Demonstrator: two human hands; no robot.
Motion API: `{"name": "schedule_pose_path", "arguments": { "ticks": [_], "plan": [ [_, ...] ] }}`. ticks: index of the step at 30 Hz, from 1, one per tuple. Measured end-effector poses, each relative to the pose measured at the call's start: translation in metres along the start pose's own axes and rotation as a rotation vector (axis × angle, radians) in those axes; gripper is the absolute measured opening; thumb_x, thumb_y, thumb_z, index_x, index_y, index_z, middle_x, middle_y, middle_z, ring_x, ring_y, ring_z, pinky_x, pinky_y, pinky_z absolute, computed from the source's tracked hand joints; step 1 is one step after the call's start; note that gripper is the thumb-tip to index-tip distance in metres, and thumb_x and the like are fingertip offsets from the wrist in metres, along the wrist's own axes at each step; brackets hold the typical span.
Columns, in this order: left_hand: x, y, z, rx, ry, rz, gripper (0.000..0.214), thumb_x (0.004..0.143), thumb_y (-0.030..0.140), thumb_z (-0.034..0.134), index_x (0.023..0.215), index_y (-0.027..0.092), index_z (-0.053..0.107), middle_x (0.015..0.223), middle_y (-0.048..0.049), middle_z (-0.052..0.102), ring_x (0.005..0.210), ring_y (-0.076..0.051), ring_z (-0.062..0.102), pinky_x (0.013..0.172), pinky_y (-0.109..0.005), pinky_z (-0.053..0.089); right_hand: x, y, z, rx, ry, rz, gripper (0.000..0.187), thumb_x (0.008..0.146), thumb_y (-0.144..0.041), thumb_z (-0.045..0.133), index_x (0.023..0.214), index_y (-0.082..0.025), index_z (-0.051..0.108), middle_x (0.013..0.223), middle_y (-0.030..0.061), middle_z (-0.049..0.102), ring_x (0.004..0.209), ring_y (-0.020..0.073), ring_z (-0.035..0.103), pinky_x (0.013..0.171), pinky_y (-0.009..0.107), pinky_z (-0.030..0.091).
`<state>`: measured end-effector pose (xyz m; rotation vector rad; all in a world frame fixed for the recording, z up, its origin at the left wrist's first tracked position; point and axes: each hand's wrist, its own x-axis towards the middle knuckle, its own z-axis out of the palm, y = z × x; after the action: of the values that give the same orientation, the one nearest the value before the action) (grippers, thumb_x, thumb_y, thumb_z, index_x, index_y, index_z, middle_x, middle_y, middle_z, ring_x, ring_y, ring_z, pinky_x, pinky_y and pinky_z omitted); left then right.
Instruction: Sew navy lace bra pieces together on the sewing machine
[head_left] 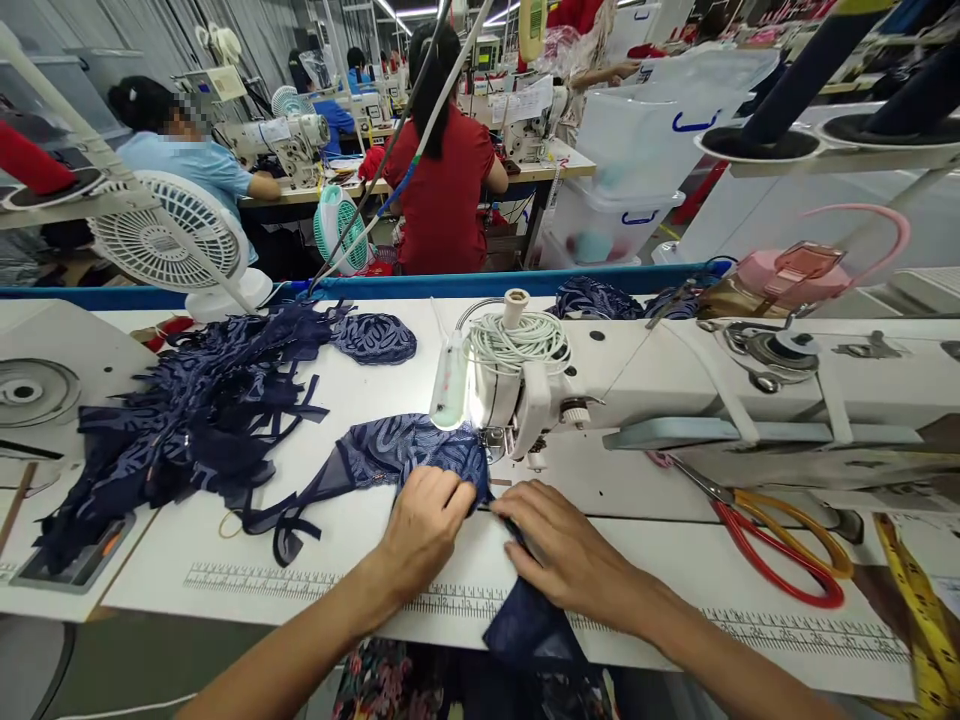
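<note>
A navy lace bra piece (397,445) lies on the white table, its right end close to the presser foot of the sewing machine (517,410). My left hand (435,515) is closed over the lace edge, fingers curled onto the fabric. Just right of it, my right hand (559,545) pinches a dark strip of the same cloth. A plain navy panel (532,625) hangs below that hand over the table's front edge. Whether the two fabric parts are joined is hidden beneath my fingers. The machine's lamp lights the needle area.
A heap of navy lace pieces (202,420) covers the left side, with a loose lace cup (373,338) beside it. Scissors (780,540) with red and orange handles and a yellow tape measure (922,610) lie right. Behind stand a white fan (169,230) and co-workers at machines.
</note>
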<state>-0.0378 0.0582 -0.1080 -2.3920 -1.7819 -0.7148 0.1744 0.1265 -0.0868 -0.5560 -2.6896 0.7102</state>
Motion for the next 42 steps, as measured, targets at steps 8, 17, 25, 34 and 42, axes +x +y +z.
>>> {"name": "schedule_pose_path", "arguments": {
  "ticks": [8, 17, 25, 34, 42],
  "plan": [
    [0.014, -0.014, -0.003, -0.438, -0.046, -0.29, 0.016, 0.091, 0.028, 0.053, 0.104, 0.019, 0.051, 0.096, -0.005, 0.061, 0.09, -0.019, 0.058, 0.082, -0.033, 0.048, 0.008, 0.008, -0.023, 0.107, -0.202, -0.003, 0.021, 0.088, -0.007, 0.044, 0.098, -0.022, 0.056, 0.088, 0.003, 0.059, 0.08, 0.0158, 0.056, 0.071, 0.027, 0.047],
    [0.016, -0.018, 0.003, -0.173, -0.031, -0.072, 0.044, 0.077, 0.0, 0.045, 0.109, 0.022, 0.065, 0.076, -0.002, 0.053, 0.073, -0.018, 0.049, 0.065, -0.028, 0.039, 0.019, 0.039, 0.004, -0.22, 0.036, -0.253, 0.038, 0.078, 0.008, 0.036, 0.096, -0.018, 0.056, 0.104, 0.0058, 0.065, 0.092, 0.0163, 0.058, 0.079, 0.03, 0.038],
    [0.021, -0.021, -0.003, -0.07, -0.046, 0.049, 0.054, 0.061, -0.004, 0.046, 0.105, 0.02, 0.065, 0.08, -0.0033, 0.053, 0.075, -0.018, 0.045, 0.064, -0.031, 0.032, 0.019, 0.031, 0.002, -0.26, 0.05, -0.256, 0.034, 0.086, 0.005, 0.034, 0.1, -0.016, 0.057, 0.102, 0.0057, 0.066, 0.088, 0.0149, 0.057, 0.077, 0.029, 0.036],
    [0.021, -0.014, 0.0, -0.064, -0.04, 0.167, 0.056, 0.067, -0.005, 0.044, 0.117, 0.016, 0.059, 0.101, -0.0078, 0.065, 0.108, -0.023, 0.056, 0.1, -0.046, 0.038, 0.013, 0.043, 0.004, -0.198, 0.049, -0.247, 0.038, 0.081, 0.005, 0.039, 0.103, -0.018, 0.059, 0.105, 0.0061, 0.067, 0.078, 0.0149, 0.057, 0.076, 0.031, 0.034],
    [0.011, -0.016, 0.004, -0.025, -0.027, 0.15, 0.052, 0.075, -0.002, 0.046, 0.123, 0.017, 0.057, 0.107, -0.008, 0.068, 0.11, -0.024, 0.059, 0.116, -0.065, 0.008, 0.008, 0.047, 0.007, -0.201, 0.044, -0.234, 0.044, 0.075, 0.004, 0.042, 0.108, -0.019, 0.062, 0.104, 0.0067, 0.069, 0.079, 0.0164, 0.057, 0.079, 0.031, 0.037]
  ]
}}
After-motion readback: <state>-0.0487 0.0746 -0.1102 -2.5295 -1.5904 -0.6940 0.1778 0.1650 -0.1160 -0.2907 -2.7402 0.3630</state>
